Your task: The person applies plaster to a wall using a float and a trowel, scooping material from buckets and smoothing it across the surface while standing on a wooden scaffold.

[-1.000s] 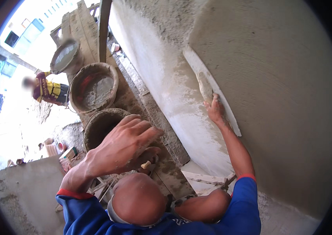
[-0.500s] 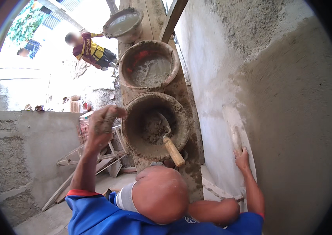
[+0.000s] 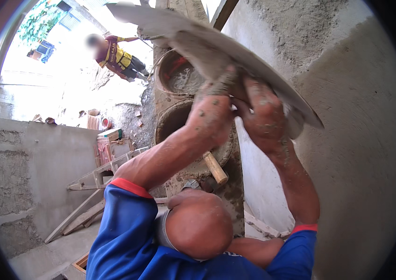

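Both of my hands are raised in front of me at a long plastering float [image 3: 198, 46], whose blade slants from upper left down to the right. My left hand [image 3: 212, 107], smeared with wet mortar, is closed on the float near its middle. Just to the right, my right hand [image 3: 265, 114] wraps round the float's back, where the handle is mostly hidden by my fingers. Below my left forearm stands a mortar bucket [image 3: 163, 123], partly covered by it. The wooden handle of a trowel [image 3: 215, 168] leans over the bucket's near rim.
A second bucket [image 3: 161, 74] with grey slurry stands farther along the wooden plank [image 3: 230, 205]. To the right rises a partly plastered wall [image 3: 347, 126]. Another person [image 3: 118, 58] is at the far left. A wooden frame [image 3: 97, 177] and tiles lie left of the plank.
The float has come off the right wall and up over the buckets in my right hand. My left hand has moved right, from beside the bucket onto the float.
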Motion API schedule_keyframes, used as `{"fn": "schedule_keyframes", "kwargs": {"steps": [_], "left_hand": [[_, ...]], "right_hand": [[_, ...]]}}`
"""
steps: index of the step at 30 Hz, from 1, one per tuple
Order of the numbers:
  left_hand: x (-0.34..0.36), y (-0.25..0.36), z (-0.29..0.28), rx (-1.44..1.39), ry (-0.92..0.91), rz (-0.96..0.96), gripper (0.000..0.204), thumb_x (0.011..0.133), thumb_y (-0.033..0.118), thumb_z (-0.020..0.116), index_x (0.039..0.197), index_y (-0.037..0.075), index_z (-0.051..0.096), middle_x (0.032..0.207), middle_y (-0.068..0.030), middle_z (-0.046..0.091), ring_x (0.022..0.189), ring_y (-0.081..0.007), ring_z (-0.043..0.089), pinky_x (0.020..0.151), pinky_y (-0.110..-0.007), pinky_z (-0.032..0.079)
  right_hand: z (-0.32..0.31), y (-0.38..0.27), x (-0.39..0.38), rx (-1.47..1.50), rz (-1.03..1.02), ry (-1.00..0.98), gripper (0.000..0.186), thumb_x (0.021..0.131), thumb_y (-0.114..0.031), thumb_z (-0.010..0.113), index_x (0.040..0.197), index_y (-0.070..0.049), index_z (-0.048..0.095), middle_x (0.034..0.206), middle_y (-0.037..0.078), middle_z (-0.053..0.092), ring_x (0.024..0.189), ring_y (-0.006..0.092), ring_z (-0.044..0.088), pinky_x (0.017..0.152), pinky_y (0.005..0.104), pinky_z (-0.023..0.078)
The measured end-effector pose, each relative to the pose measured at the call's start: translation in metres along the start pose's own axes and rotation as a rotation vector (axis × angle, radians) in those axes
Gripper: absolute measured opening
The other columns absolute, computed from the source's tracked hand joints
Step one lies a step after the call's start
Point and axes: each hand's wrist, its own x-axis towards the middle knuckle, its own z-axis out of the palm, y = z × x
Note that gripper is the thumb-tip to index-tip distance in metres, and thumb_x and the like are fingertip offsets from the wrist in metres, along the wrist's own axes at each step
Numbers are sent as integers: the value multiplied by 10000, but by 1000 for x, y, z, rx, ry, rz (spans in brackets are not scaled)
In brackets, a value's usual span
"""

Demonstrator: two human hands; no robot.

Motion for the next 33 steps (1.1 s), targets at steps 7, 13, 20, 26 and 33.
{"fn": "schedule_keyframes", "kwargs": {"steps": [7,13,20,26,33], "left_hand": [[-24,100,-94,-11,217,484,383,954,301,564,1245,72,466,1054,-97,544,994,-267,548,929,-499,463],[-91,169,-175,51,405,836,339,966,312,536,1206,75,506,1017,-95,574,981,-268,550,887,-492,459],[-155,186,-217,26,709,878,421,949,358,556,1210,37,480,1044,-144,534,968,-324,524,944,-506,419],[-167,178,-226,42,814,858,420,962,361,533,1206,25,470,1024,-138,540,949,-290,542,930,-472,439],[-176,164,-226,28,812,830,366,978,352,502,1173,42,517,994,-97,547,943,-262,533,922,-473,430]], "right_hand": [[42,-42,-48,103,67,-571,403,860,-244,636,1163,17,578,1033,215,635,892,347,652,756,416,537],[145,-12,-92,-155,103,-1091,591,818,-182,594,1264,154,400,975,269,633,895,362,653,763,429,533],[10,-28,-3,-246,-113,-1048,479,813,-60,520,1266,80,448,885,148,629,846,247,651,637,353,542],[52,40,129,-645,-260,-607,360,851,-85,488,1207,-83,545,827,173,617,760,312,634,664,417,503],[169,72,198,-822,-123,-796,220,857,-142,513,1003,-103,674,822,108,699,846,274,697,706,414,555]]}}
